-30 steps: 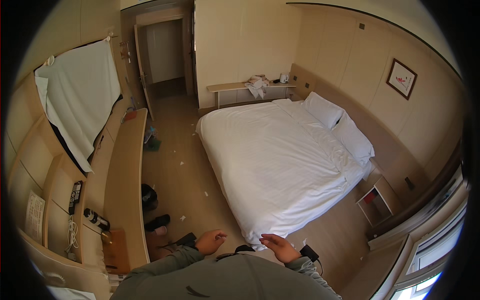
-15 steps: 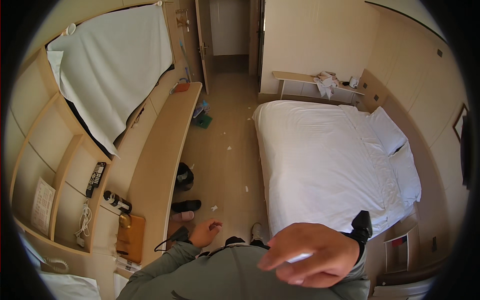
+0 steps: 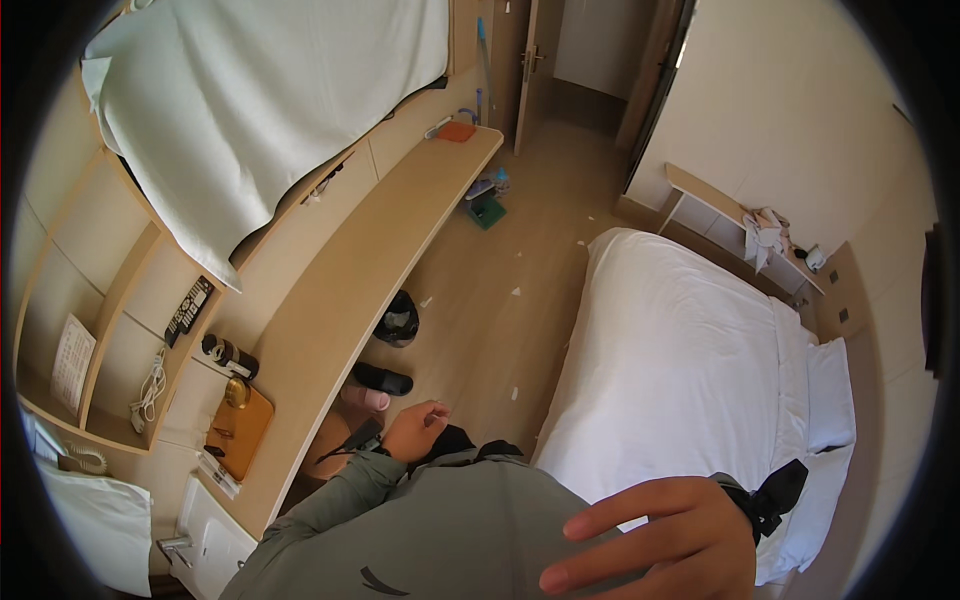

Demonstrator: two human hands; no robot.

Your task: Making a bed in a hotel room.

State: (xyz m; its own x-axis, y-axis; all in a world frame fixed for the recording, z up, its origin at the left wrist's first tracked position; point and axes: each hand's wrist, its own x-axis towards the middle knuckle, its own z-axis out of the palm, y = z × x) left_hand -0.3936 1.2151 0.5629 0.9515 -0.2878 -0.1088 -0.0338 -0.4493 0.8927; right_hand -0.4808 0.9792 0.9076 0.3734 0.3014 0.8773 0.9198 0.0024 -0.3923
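My right hand (image 3: 655, 540) is raised at the lower right, in front of the white bed (image 3: 670, 390). Its fingers are spread, with nothing in them, and a black strap circles the wrist. Lower and further left, my left hand (image 3: 418, 430) hangs by my body, its fingers loosely bent and apart, with no object visible in it. Nearest to it on the floor are a pink slipper (image 3: 368, 398) and a dark shoe (image 3: 384, 378), beside the long wooden desk (image 3: 350, 260). Neither hand touches the bed or the desk.
Scattered white scraps (image 3: 515, 393) lie on the floor between desk and bed. A black bin bag (image 3: 398, 322) and green dustpan (image 3: 487, 212) stand along the desk. On the desk are a wooden tray (image 3: 240, 435) and dark flask (image 3: 230, 356). An open door (image 3: 527, 80) is at the back.
My view has turned, so the room appears tilted and the bed sits further right. My right hand has shifted right and down in the picture, its fingers spreading wider.
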